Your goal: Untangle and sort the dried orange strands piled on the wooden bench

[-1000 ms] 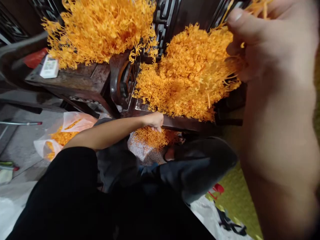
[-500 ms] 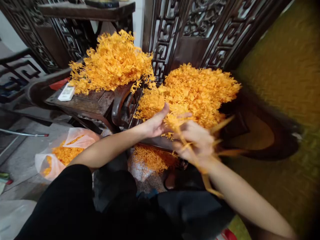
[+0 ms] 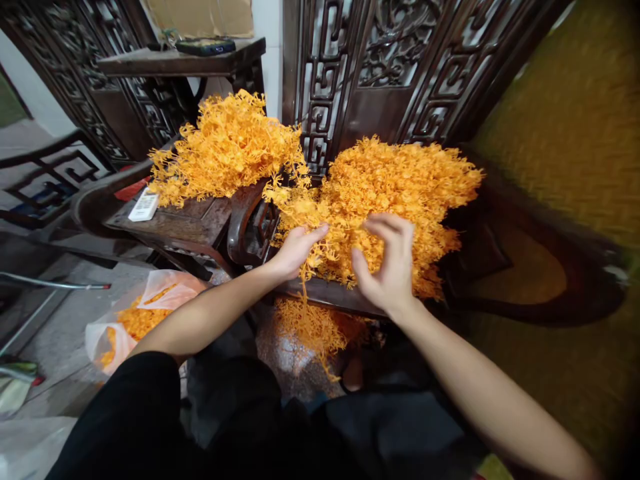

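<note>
My left hand is closed, thumb uppermost, around an orange plastic flower sprig whose thin stems hang down over the dark wooden edge. To its right, my right hand holds nothing; its fingers are curved and spread from the thumb. Just behind both hands rises a large pile of matching orange sprigs on a dark wooden seat. A second orange heap lies farther left on another wooden seat, and some sprigs trail between the two piles.
Below the seat edge sits more orange material. A whitish plastic bag with orange pieces stands on the floor at left. A small white box lies on the left seat. Carved wooden panels stand behind, and a curved armrest separates the seats.
My right hand has let go of the orange strands and opened, fingers now apart. The sprig stays in my left hand, its stems now hanging downward. The view has shifted slightly.
</note>
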`<state>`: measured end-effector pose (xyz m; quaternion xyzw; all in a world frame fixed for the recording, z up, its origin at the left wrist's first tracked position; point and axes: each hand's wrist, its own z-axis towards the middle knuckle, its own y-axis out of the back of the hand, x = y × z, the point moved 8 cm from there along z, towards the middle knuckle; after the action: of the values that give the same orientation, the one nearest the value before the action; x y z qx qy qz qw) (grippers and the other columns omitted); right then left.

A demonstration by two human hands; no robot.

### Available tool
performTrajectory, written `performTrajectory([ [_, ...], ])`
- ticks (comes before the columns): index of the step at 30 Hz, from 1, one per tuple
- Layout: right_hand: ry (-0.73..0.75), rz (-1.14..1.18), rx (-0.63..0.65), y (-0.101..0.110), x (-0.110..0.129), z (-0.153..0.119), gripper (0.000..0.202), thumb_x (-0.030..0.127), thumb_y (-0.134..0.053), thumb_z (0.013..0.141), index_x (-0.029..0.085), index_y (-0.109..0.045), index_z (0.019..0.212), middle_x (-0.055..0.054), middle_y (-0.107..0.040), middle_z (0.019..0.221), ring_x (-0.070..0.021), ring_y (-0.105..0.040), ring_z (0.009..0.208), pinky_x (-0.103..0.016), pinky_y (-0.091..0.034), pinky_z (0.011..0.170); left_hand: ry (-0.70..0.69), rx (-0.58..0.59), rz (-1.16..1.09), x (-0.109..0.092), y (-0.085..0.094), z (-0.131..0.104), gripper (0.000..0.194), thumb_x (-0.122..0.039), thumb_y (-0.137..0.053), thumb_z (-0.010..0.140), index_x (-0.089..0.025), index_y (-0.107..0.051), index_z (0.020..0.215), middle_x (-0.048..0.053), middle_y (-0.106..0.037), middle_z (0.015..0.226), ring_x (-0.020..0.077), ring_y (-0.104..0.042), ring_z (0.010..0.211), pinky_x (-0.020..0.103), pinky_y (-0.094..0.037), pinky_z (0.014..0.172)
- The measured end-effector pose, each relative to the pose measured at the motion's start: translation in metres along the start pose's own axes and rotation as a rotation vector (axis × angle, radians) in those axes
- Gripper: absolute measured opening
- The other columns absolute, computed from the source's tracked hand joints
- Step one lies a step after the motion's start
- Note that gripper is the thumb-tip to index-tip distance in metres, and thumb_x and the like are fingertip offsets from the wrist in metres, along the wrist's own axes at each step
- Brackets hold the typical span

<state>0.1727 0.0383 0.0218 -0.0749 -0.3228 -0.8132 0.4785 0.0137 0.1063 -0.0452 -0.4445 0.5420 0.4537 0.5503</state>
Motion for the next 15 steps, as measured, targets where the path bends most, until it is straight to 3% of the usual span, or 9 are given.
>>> performTrajectory([
  [1,-0.122,-0.013,-0.039,0.000,-0.016,0.005,0.061,0.034,-0.066,0.093,0.030,-0.044,0.150,-0.016,-0.048,0.143,-0.0354,-0.051,0.134,-0.061,-0.050,0.105,0.010,0.002,0.000,0.003,-0.001,-0.001,0.040,-0.052,-0.061,0.096,-0.013,-0.069,0.103,0.011,-0.074,0.090,0.0210,-0.070,0.086,0.035,-0.055,0.081],
  [3,-0.240,-0.009,0.004,-0.011,-0.034,0.016,0.081,0.052,-0.070,0.090,0.028,-0.033,0.159,-0.018,-0.042,0.152,-0.0375,-0.048,0.139,-0.064,-0.047,0.108,0.039,0.006,0.089,0.009,-0.003,-0.001,0.038,-0.051,-0.066,0.092,-0.014,-0.067,0.091,0.007,-0.070,0.080,0.0187,-0.066,0.078,0.033,-0.052,0.076],
  [7,-0.223,0.054,0.129,-0.037,-0.035,0.045,0.097,0.064,-0.071,0.086,0.027,-0.028,0.164,-0.018,-0.047,0.154,-0.0338,-0.057,0.127,-0.056,-0.050,0.106,0.058,0.075,0.407,0.017,-0.016,0.003,0.039,-0.052,-0.069,0.089,-0.016,-0.061,0.075,0.001,-0.061,0.066,0.0162,-0.056,0.065,0.030,-0.044,0.066],
  [9,-0.225,0.086,0.170,-0.046,-0.034,0.059,0.090,0.061,-0.067,0.091,0.025,-0.031,0.164,-0.017,-0.057,0.146,-0.0310,-0.062,0.115,-0.050,-0.053,0.099,0.026,0.104,0.493,0.017,-0.024,0.005,0.038,-0.051,-0.068,0.091,-0.017,-0.060,0.074,0.001,-0.061,0.066,0.0165,-0.056,0.065,0.030,-0.043,0.066],
  [12,-0.237,0.075,0.225,-0.055,-0.041,0.073,0.063,0.050,-0.056,0.101,0.020,-0.049,0.155,-0.014,-0.072,0.122,-0.0267,-0.065,0.098,-0.045,-0.052,0.092,-0.027,0.090,0.636,0.016,-0.028,0.006,0.041,-0.051,-0.062,0.095,-0.019,-0.054,0.071,0.001,-0.059,0.065,0.0173,-0.055,0.065,0.030,-0.042,0.068],
  [15,-0.234,0.082,0.312,-0.066,-0.056,0.081,0.037,0.047,-0.054,0.102,0.019,-0.072,0.119,-0.007,-0.074,0.093,-0.0219,-0.063,0.081,-0.038,-0.049,0.081,-0.068,0.077,0.715,0.014,-0.027,0.006,0.045,-0.048,-0.049,0.102,-0.021,-0.049,0.067,0.001,-0.058,0.065,0.0179,-0.055,0.066,0.031,-0.040,0.068],
])
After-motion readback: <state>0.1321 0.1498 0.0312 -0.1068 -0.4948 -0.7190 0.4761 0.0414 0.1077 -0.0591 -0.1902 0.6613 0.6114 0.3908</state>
